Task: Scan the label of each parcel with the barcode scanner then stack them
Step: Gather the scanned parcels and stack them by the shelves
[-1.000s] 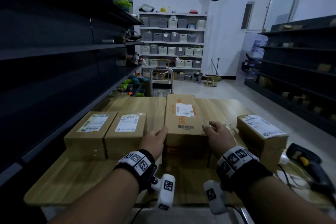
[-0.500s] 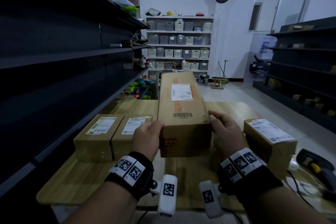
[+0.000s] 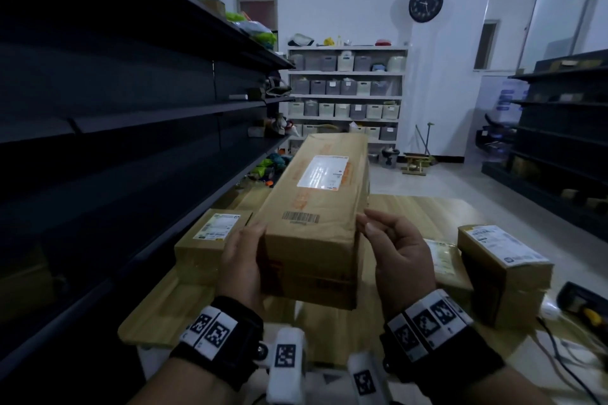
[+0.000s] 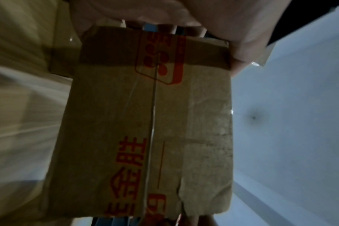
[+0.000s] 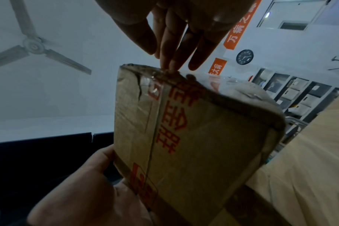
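3 smaller parcels (image 3: 210,240) ring lifted long parcel (image 3: 316,217); scanner (image 3: 584,304) right.

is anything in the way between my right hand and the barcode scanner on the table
Yes. The labelled parcel at the table's right end stands between the right hand and the barcode scanner, which lies beyond it by the edge. The hand would go over or around it.
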